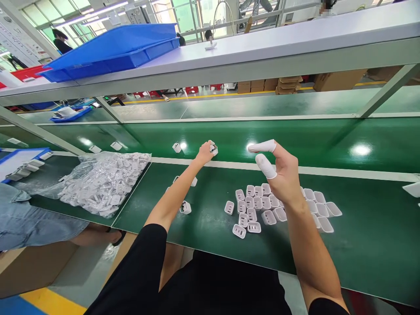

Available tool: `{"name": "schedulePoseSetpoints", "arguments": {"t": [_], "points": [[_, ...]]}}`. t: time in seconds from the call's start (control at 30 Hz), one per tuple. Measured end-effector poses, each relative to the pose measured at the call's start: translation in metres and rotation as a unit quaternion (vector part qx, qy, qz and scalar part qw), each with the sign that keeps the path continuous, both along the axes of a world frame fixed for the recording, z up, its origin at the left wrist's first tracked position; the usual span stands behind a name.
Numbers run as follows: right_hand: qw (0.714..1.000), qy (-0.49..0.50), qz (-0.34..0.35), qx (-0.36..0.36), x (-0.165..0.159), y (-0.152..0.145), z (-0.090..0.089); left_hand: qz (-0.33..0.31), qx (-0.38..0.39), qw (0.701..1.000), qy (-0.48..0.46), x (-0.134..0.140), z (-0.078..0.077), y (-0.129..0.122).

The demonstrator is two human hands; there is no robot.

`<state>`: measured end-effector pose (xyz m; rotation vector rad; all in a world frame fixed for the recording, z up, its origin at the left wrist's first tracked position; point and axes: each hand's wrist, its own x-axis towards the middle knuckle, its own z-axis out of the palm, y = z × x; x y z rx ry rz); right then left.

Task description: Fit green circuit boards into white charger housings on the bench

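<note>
Over the green conveyor belt [315, 140], my left hand [205, 152] is stretched forward with its fingers closed around a small white plastic housing [214, 149]. My right hand [282, 173] hangs above the near worktop, thumb and forefinger apart with nothing between them. White finger cots [266, 166] cover these two fingertips. Below and around it lie rows of white slotted housings [249, 202], partly hidden by my right hand and forearm. Another white housing [185, 207] rests beside my left forearm, and one more white housing [176, 147] sits on the belt left of my left hand.
A clear plastic bag [105, 181] heaped with white parts lies on the left. Beyond it are a blue-edged tray [22, 162] and a seated person in denim [42, 218]. Blue bins [111, 50] stand on the raised shelf [262, 48], whose slanted support [389, 92] comes down at right.
</note>
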<state>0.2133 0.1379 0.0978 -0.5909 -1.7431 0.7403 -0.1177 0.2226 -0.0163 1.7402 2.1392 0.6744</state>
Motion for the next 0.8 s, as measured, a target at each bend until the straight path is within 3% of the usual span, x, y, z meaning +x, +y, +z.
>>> {"name": "schedulePoseSetpoints", "arguments": {"t": [0.07, 0.17, 0.27, 0.33, 0.47, 0.57, 0.7, 0.8], "points": [[0.996, -0.065, -0.052, 0.042, -0.001, 0.005, -0.004, -0.021, 0.019, 0.999, -0.015, 0.016, 0.016, -0.008], [0.960, -0.220, -0.126, 0.121, -0.005, 0.015, -0.017, -0.095, 0.056, 0.993, -0.046, 0.053, 0.044, -0.031], [0.937, -0.298, -0.082, 0.161, -0.009, 0.024, -0.029, -0.175, 0.120, 0.973, -0.092, 0.090, 0.072, -0.065], [0.943, -0.286, -0.033, 0.166, -0.010, 0.026, -0.031, -0.177, 0.148, 0.964, -0.132, 0.107, 0.084, -0.086], [0.968, -0.217, 0.029, 0.121, -0.009, 0.022, -0.024, -0.123, 0.195, 0.954, -0.190, 0.118, 0.088, -0.112], [0.978, -0.179, 0.070, 0.078, -0.007, 0.019, -0.018, -0.125, 0.238, 0.950, -0.156, 0.118, 0.083, -0.118], [0.988, -0.133, 0.058, 0.046, -0.005, 0.019, -0.018, -0.144, 0.312, 0.932, -0.112, 0.122, 0.082, -0.119], [0.995, -0.081, 0.043, 0.048, -0.003, 0.019, -0.018, -0.154, 0.367, 0.906, -0.141, 0.124, 0.083, -0.116]]}}
